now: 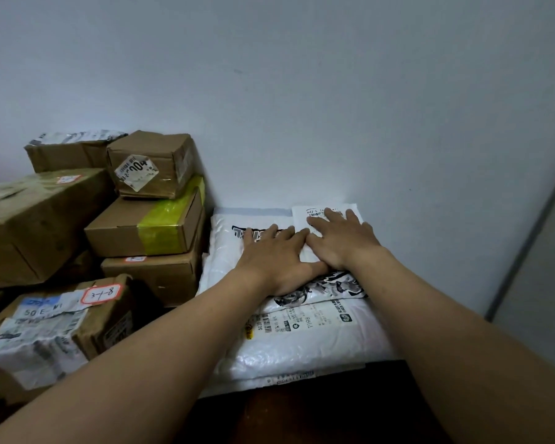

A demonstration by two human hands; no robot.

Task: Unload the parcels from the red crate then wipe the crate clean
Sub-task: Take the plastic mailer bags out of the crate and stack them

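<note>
Head view: flat left hand [277, 257] and right hand [342, 240] press crinkly white mailer [237, 232]

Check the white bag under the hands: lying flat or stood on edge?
Flat. The white bag lies broad side up on a second bag, with the left hand and right hand spread open on top.

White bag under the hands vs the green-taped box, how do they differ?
The white bag is soft plastic; the green-taped box is stiff brown cardboard. The bag tops its pile, with the left hand and right hand flat on it; the box sits mid-pile under a smaller box, untouched by hands. Both are stacked parcels beside the wall.
</note>
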